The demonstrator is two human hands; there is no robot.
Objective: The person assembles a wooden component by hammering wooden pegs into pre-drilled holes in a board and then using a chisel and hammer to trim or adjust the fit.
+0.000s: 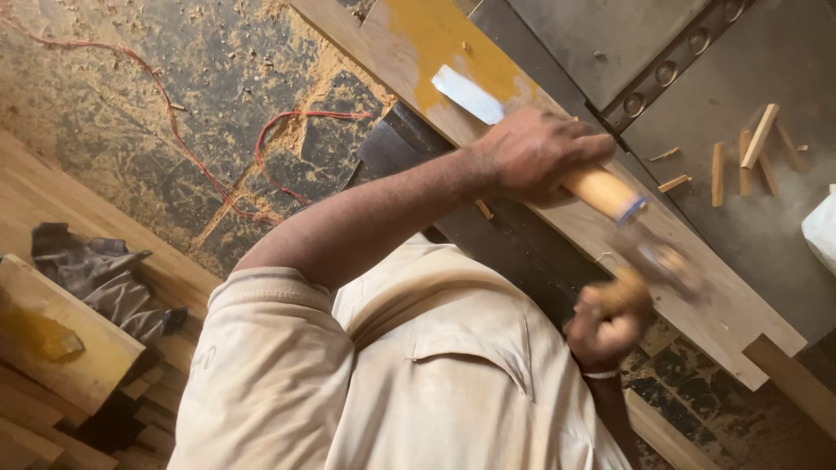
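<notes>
Step in hand, as I read it: chopping into the plank (pixel 557 218) with a struck tool, mid-swing.

- Left hand (pixel 540 152), upper centre-right of frame: closed tight round a pale wooden handle (pixel 601 191) with a blue band at its lower end. The handle angles down to the right over the plank. Its working tip is blurred, so I can't tell if it is touching the wood.
- Right hand (pixel 610 322), lower right: fist wrapped round a second tool (pixel 662 261). It is motion-blurred, probably a mallet or hammer, with its head just below the banded end of the handle.
- The plank runs diagonally from top centre to lower right, lying on a dark surface (pixel 766 78). It has a yellow patch (pixel 435 35) near its upper end and a stepped cut at the lower right end.
- Wood offcuts (pixel 749 157) lie scattered on the surface, upper right, well apart from the hands.
- Red wire (pixel 174 113) and sawdust are on the floor, upper left. Grey cloth (pixel 96 270) is at the left edge.

Next move calls for, in my judgement: the handle held steady at one angle, the blow landing square on its end, and left-hand fingers kept clear of that end.
</notes>
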